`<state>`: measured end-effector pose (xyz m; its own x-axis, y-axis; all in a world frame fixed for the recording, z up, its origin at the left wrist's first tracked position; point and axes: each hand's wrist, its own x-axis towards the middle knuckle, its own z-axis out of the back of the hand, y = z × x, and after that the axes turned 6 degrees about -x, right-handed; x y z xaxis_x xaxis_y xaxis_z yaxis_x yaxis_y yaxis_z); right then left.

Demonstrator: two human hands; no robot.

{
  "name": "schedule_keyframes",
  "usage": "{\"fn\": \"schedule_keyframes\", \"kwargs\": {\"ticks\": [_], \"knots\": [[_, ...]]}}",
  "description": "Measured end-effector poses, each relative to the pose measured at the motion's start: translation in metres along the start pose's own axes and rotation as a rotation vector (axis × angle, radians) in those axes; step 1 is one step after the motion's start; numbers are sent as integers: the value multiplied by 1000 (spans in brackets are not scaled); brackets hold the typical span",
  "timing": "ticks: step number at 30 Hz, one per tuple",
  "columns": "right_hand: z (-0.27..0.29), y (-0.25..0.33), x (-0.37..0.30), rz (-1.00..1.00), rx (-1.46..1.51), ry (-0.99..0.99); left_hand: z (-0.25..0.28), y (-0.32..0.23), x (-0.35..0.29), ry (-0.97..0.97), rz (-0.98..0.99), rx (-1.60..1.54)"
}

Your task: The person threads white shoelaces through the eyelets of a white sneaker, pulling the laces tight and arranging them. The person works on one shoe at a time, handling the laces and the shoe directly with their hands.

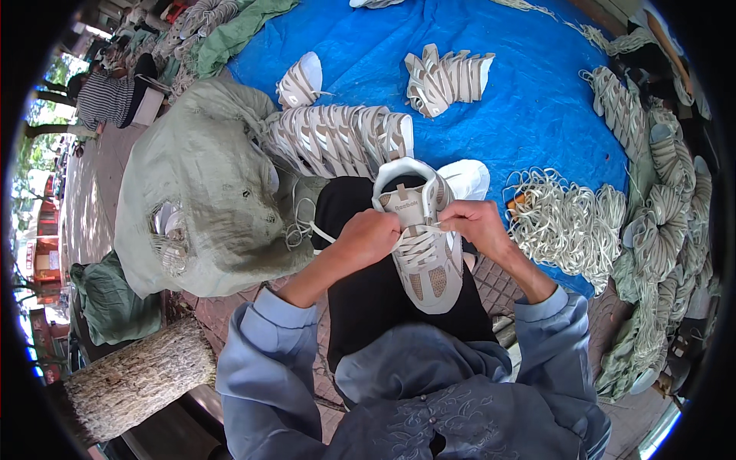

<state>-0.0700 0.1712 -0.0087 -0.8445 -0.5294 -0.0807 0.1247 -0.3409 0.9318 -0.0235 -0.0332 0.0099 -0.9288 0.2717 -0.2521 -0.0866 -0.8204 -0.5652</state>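
Grey-beige shoe (431, 287) sits on my lap, toe toward me, over black trousers (356, 291). White lace (418, 249) crosses its front. My left hand (368, 234) is closed on lace left of the tongue; my right (475, 224) pinches lace at the opposite side. Beyond: row of shoe uppers (337, 139), blue tarp (529, 115). Right: heaped laces (569, 230). Left: grey-green sack (203, 176).
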Motion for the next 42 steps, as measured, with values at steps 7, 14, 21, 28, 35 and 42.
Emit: {"fn": "schedule_keyframes", "kwargs": {"ticks": [7, 14, 21, 28, 35, 42], "knots": [[-3, -17, 4, 283, -336, -98, -13, -6, -16, -329, -195, 238], [-11, -3, 3, 619, -994, -139, -18, -10, -18, -466, -208, 221], [-2, -14, 10, 568, -699, -73, -16, -14, -1, -529, -338, 269], [-3, -19, 8, 295, -250, -73, -18, -27, 19, -435, -220, 250], [-7, -33, 8, 220, -116, -148, -15, -29, 41, -191, -125, 8], [-5, -30, 6, 503, -336, -193, -2, -23, 48, 150, -63, -132]]}}
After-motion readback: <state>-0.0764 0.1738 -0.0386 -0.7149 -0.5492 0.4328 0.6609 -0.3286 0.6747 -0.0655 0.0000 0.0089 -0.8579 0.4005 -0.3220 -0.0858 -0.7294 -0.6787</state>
